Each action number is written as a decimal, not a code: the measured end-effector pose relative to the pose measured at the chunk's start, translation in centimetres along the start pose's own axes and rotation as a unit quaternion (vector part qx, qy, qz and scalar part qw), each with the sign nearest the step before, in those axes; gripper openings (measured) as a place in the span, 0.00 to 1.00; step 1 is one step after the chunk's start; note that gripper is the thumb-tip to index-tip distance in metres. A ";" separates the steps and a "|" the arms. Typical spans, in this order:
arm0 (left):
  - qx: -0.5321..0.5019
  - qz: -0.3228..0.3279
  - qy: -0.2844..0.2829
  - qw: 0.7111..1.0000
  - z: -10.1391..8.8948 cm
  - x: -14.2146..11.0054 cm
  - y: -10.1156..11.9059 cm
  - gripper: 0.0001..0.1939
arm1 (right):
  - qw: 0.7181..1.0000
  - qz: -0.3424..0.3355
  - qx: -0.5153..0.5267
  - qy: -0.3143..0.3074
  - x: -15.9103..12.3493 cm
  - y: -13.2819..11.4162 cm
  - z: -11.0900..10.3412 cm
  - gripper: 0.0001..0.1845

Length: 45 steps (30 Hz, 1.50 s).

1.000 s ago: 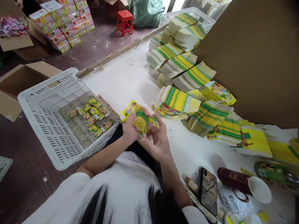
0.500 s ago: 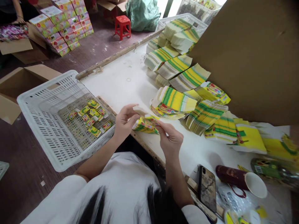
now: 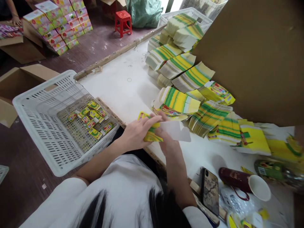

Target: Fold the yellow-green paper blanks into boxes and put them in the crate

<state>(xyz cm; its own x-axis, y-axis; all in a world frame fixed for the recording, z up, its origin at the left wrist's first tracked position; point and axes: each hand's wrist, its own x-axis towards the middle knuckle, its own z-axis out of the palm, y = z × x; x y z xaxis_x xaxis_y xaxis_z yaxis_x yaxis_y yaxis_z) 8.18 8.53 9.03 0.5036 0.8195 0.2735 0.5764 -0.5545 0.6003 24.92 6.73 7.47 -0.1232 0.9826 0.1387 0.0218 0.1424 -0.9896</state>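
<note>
Over the table's front edge, both my hands hold one small yellow and green cardboard box [image 3: 153, 136] with a long white flap sticking out to the right. My left hand [image 3: 136, 132] lies across the box, its fingers on the printed side. From the right, my right hand [image 3: 169, 144] grips the box near the base of the white flap; some of its fingers are hidden. Just beyond my hands stands a fanned stack of flat printed cartons [image 3: 179, 101]. To the left, several folded small boxes [image 3: 91, 123] lie in a white plastic basket [image 3: 45, 126].
More carton stacks [image 3: 180, 65] run along a brown cardboard panel [image 3: 251, 63]. At the right front lie a phone [image 3: 210, 191] and a tipped maroon mug [image 3: 235, 180]. A red stool [image 3: 123, 22] and piled colourful boxes [image 3: 61, 28] stand on the floor. A person's hand [image 3: 16, 21] is at far left.
The box was first held printed face up, then turned with its edge lifted between the fingertips. Now my hands have come closer together around it and its white flap points right.
</note>
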 end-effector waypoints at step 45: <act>0.054 -0.049 0.091 0.993 -0.6 -0.3 -0.9 0.27 | 0.975 -0.101 -0.199 -0.012 0.2 0.5 -1.0 0.16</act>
<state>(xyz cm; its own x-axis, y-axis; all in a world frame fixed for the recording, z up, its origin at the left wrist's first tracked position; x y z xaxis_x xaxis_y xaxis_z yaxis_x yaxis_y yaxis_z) 7.12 8.86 8.85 0.3233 0.8776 0.3541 0.6869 -0.4750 0.5501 25.87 7.15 7.06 -0.1876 0.9275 0.3234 0.3780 0.3720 -0.8478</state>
